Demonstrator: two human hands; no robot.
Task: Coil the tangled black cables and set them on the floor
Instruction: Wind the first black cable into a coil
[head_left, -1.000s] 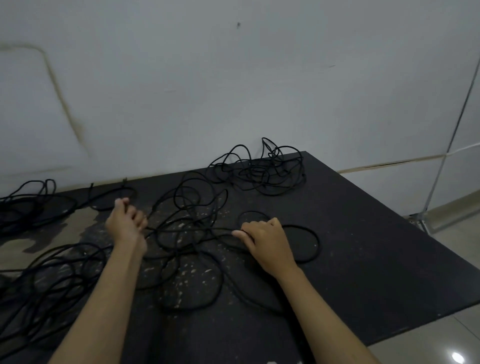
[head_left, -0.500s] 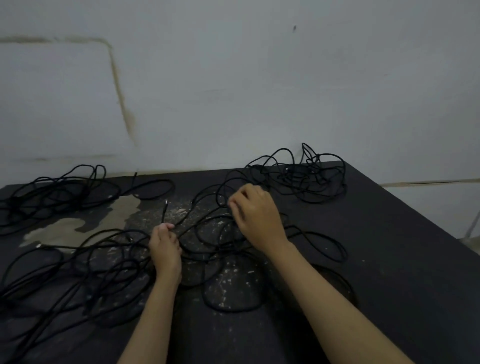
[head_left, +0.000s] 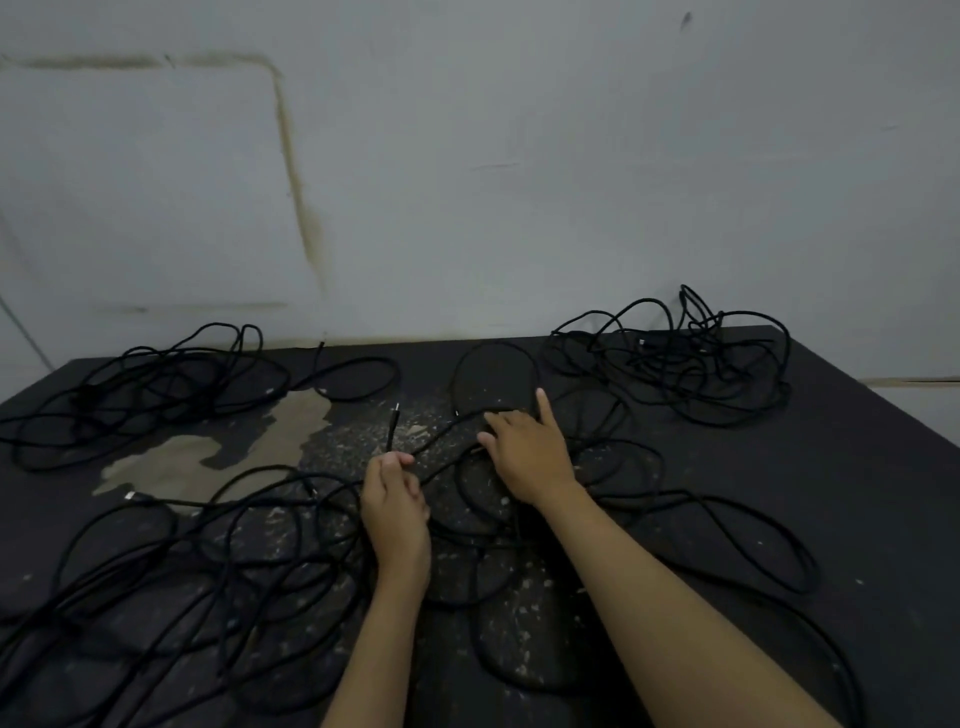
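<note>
left hand (head_left: 395, 501) pinching thin round cable (head_left: 390, 431)

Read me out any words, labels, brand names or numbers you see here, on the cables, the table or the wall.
None: no readable text anywhere.
Black cables: no visible print or tags.
Plug tip: too small to show any marking.
Black table: only pale scuffs and specks.
Wall: only stains, no writing.

Black cables (head_left: 670, 364) are lying on a black table (head_left: 831, 467) that is showing pale speckles and a worn tan patch (head_left: 234, 447). The grey-white wall (head_left: 519, 182) is bearing a brownish stain line (head_left: 296, 182).
</note>
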